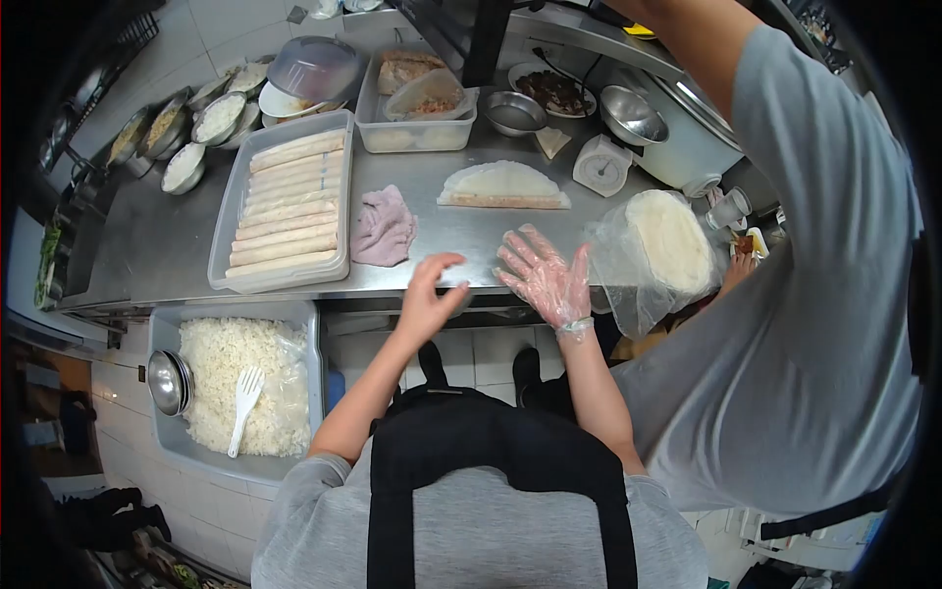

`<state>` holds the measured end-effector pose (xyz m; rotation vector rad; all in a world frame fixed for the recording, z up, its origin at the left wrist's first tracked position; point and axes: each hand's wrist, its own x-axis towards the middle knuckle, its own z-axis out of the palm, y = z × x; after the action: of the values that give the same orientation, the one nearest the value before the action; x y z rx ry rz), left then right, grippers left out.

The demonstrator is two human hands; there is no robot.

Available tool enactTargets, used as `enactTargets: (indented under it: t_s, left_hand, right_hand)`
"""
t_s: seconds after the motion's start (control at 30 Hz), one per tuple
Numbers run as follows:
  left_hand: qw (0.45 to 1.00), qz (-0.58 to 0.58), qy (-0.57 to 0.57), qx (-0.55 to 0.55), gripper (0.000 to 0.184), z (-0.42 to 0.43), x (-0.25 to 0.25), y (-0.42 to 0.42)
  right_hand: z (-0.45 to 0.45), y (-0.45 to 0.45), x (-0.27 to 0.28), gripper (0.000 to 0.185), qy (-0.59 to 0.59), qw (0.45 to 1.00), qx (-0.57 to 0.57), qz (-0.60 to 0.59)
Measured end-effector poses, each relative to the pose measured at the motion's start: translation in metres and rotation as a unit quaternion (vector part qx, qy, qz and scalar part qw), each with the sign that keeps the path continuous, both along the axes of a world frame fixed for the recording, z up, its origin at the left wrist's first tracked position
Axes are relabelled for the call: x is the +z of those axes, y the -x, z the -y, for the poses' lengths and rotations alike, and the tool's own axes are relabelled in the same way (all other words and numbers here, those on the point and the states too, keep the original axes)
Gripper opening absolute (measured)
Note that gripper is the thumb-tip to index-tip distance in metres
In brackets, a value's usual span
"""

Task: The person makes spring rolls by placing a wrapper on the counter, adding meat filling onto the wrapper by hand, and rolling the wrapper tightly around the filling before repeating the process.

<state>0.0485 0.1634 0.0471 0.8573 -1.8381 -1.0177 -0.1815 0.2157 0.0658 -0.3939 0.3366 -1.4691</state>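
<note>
My left hand (pixel 432 296) is bare and hovers at the counter's front edge, thumb and fingers curved apart with nothing between them. Beside it, my right hand (pixel 551 283) wears a clear plastic glove, its fingers spread over the steel counter (pixel 451 245). Just beyond lies a thin white wrapper (pixel 503 183) with a rounded far edge and a strip of brownish filling along its near side. A crumpled pink cloth (pixel 384 226) rests to the left. To the right, a stack of round wrappers (pixel 665 240) sits in an opened plastic bag (pixel 628 280).
A plastic tub (pixel 345 236) holds several long rolls. Behind are a container (pixel 417 135) of bagged filling, a metal bowl (pixel 516 112) and a scale (pixel 602 165). A rice bin (pixel 316 378) stands lower left. Another person in a grey shirt (pixel 785 344) stands close on the right, one arm raised.
</note>
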Motion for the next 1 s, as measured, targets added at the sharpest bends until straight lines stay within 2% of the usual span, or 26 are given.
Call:
enactTargets:
  t_s: [0.07, 0.13, 0.23, 0.3, 0.37, 0.43, 0.47, 0.5, 0.53, 0.6, 0.67, 0.8, 1.0]
  left_hand:
    - [0.997, 0.008, 0.069, -0.041, 0.03, -0.019, 0.012, 0.011]
    - [0.991, 0.015, 0.107, -0.08, 0.026, -0.04, 0.031, 0.021]
    - [0.982, 0.034, 0.153, -0.1, 0.029, -0.055, 0.041, 0.033]
    - [0.98, 0.047, 0.172, -0.088, 0.03, -0.058, 0.042, 0.036]
    - [0.979, 0.067, 0.174, -0.089, 0.032, -0.056, 0.041, 0.034]
    - [0.981, 0.026, 0.173, -0.083, 0.036, -0.052, 0.047, 0.028]
    - [0.982, -0.022, 0.18, -0.045, 0.037, -0.047, 0.051, 0.026]
    - [0.985, -0.022, 0.172, -0.02, 0.043, -0.037, 0.057, 0.018]
    - [0.976, -0.036, 0.207, 0.049, 0.047, -0.028, 0.071, 0.009]
    - [0.968, -0.091, 0.196, 0.127, 0.05, -0.004, 0.1, -0.01]
    - [0.946, -0.158, 0.215, 0.182, 0.05, 0.025, 0.13, -0.026]
    - [0.927, -0.158, 0.273, 0.202, 0.048, 0.059, 0.193, -0.034]
    - [0.91, -0.116, 0.35, 0.19, 0.047, 0.09, 0.217, -0.015]
  right_hand:
    - [0.006, -0.007, 0.0, 0.106, -0.022, 0.998, 0.016, -0.056]
    - [0.015, -0.017, -0.002, 0.104, -0.039, 0.997, 0.009, -0.064]
    - [0.032, -0.032, -0.01, 0.103, -0.058, 0.993, 0.001, -0.103]
    - [0.037, -0.043, -0.014, 0.111, -0.115, 0.976, -0.006, -0.183]
    - [0.037, -0.051, -0.017, 0.105, -0.13, 0.975, -0.014, -0.179]
    - [0.034, -0.054, -0.019, 0.096, -0.136, 0.973, -0.001, -0.184]
    - [0.032, -0.053, -0.017, 0.08, -0.16, 0.979, -0.002, -0.124]
    - [0.03, -0.052, -0.016, 0.08, -0.157, 0.98, -0.002, -0.126]
    - [0.029, -0.049, -0.018, 0.073, -0.14, 0.983, -0.009, -0.119]
    - [0.023, -0.044, -0.014, 0.055, -0.125, 0.986, -0.018, -0.106]
    - [0.019, -0.041, -0.015, 0.053, -0.117, 0.987, -0.021, -0.111]
    - [0.012, -0.044, -0.013, 0.047, -0.114, 0.984, -0.024, -0.133]
    - [0.01, -0.05, -0.015, 0.05, -0.094, 0.978, -0.031, -0.185]
